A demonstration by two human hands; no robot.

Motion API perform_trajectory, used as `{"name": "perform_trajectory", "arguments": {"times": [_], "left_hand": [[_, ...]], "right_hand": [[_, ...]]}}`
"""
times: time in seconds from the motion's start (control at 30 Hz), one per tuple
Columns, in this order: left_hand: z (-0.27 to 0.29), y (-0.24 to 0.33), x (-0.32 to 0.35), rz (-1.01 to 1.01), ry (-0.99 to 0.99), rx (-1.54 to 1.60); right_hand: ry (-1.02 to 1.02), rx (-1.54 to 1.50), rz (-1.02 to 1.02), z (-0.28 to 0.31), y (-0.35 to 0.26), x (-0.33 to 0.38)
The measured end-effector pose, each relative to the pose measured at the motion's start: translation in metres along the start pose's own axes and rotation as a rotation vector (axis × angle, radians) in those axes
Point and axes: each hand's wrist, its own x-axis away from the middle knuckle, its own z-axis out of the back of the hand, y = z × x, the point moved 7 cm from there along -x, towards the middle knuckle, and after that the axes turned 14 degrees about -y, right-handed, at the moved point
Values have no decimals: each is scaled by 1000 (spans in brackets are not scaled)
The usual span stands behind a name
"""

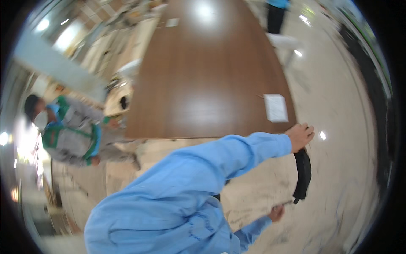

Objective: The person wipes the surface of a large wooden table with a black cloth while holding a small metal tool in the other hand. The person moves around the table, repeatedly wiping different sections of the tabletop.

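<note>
My left hand [300, 136] reaches across to the near right corner of a long brown tabletop [203, 80], its fingers curled. A curved, padded-looking black piece [303, 173] hangs from it; what kind of thing this is I cannot make out. Lower down, my right hand [277, 213] is closed round a thin, rod-like thing [288, 202] whose tip comes close to the black piece's lower end. Blur hides whether the two touch. Both arms wear light blue sleeves. On the tabletop near my left hand lies a white paper [276, 108].
At the left stands a person [72, 129] in grey and green work clothes and a white mask. Beyond the tabletop's left side are cluttered boards [114, 46]. Another person's dark-clad legs [275, 17] show at the far right. The pale floor [338, 169] is shiny.
</note>
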Motion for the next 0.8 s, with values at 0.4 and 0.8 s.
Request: {"name": "perform_trajectory", "arguments": {"times": [0.4, 0.8], "left_hand": [[36, 36, 177, 135, -42, 83], [118, -64, 403, 567, -1, -206]], "right_hand": [[-353, 477, 578, -153, -191, -47], [-518, 548, 1225, -343, -236, 60]]}}
